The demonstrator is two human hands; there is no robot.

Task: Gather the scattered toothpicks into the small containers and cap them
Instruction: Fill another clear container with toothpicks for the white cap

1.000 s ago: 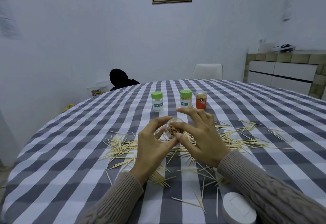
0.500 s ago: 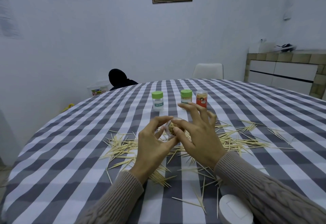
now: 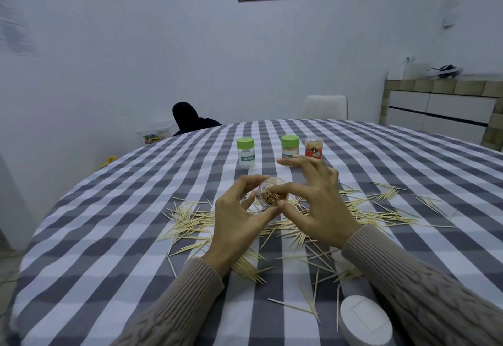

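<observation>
Left hand (image 3: 239,217) fingers wrap the clear container (image 3: 273,195) — body mostly hidden; right hand (image 3: 315,204) fingers pinch its rim.

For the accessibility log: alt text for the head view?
Both hands, left hand and right hand, hold a clear jar of toothpicks above loose toothpicks on a checked tablecloth. Three capped jars stand behind; a white lid lies near.

Tilted clear container (image 3: 273,196), seemingly full, toothpicks (image 3: 196,219) scattered
</observation>
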